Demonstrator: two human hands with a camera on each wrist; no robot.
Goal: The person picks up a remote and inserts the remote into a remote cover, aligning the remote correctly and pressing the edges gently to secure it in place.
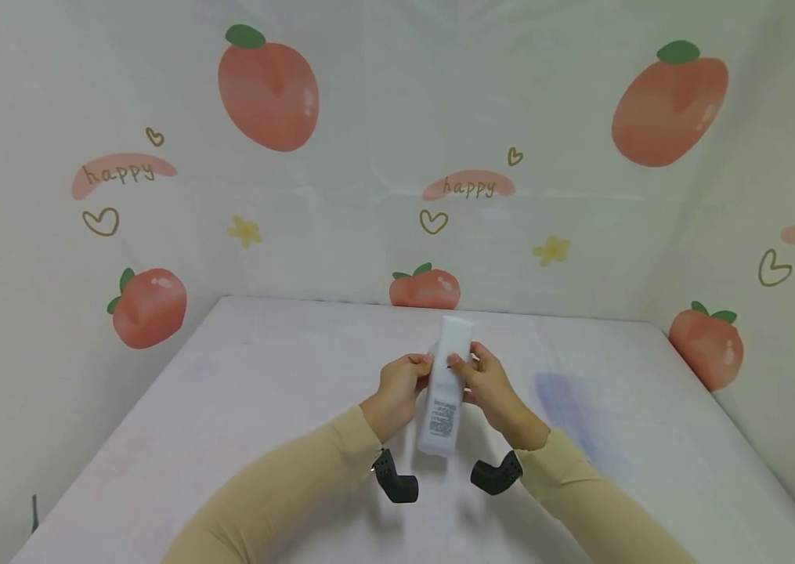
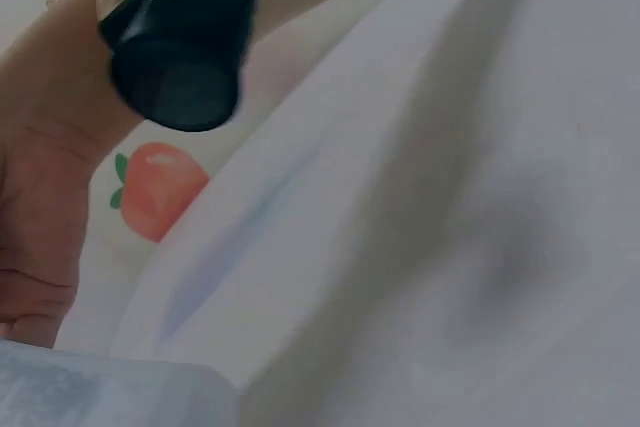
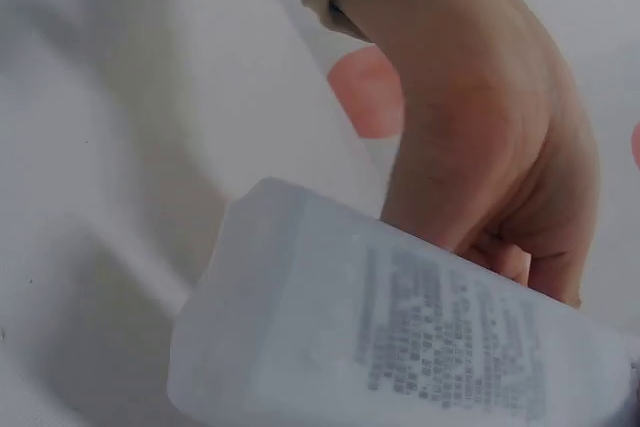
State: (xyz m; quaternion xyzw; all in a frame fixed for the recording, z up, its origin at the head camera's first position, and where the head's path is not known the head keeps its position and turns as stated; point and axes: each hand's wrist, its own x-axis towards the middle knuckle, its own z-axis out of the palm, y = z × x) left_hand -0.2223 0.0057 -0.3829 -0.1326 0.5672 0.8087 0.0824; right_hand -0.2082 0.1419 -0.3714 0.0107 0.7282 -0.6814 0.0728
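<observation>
Both hands hold a white plastic bottle [image 1: 443, 395] above the white table [image 1: 228, 407], its cap end pointing away from me and its printed label facing up. My left hand [image 1: 413, 374] grips the bottle's left side and my right hand [image 1: 475, 374] grips its right side, fingers curled round its upper half. The right wrist view has the bottle's base and label [image 3: 400, 337] close up, with the left hand [image 3: 480, 167] behind it. In the left wrist view only a corner of the bottle [image 2: 100, 392] and part of the right hand [image 2: 30, 237] appear.
White cloth printed with peaches and "happy" covers the back wall [image 1: 397, 157] and both side walls round the table. A faint bluish patch [image 1: 566, 399] marks the table right of my hands. Black wrist cameras [image 1: 397, 479] [image 1: 496, 474] hang under both beige sleeves.
</observation>
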